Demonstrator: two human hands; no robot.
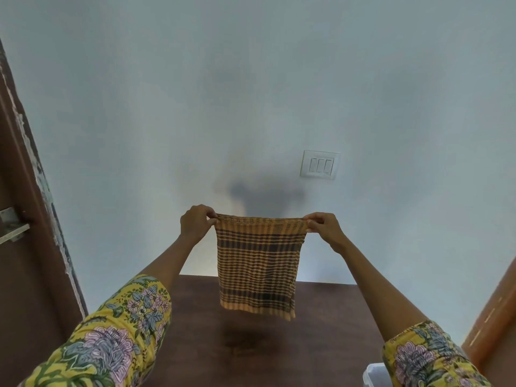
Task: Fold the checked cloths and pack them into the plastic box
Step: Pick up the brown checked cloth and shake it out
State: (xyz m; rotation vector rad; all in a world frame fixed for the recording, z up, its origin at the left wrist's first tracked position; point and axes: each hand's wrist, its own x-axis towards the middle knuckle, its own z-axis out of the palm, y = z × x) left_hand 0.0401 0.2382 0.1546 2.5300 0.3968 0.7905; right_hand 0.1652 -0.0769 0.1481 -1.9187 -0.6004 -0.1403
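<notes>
An orange and brown checked cloth (258, 265) hangs in the air in front of the wall, above the dark wooden table (201, 331). It looks doubled over, with its lower edge free. My left hand (195, 222) pinches its top left corner. My right hand (325, 227) pinches its top right corner. The top edge is stretched straight between both hands. A corner of the clear plastic box (374, 374) shows at the bottom right, partly hidden behind my right sleeve.
A pale wall fills the view, with a white switch plate (319, 164) at the right. A brown door (19, 247) with a metal latch stands at the left. An orange wooden edge (494, 311) rises at the far right.
</notes>
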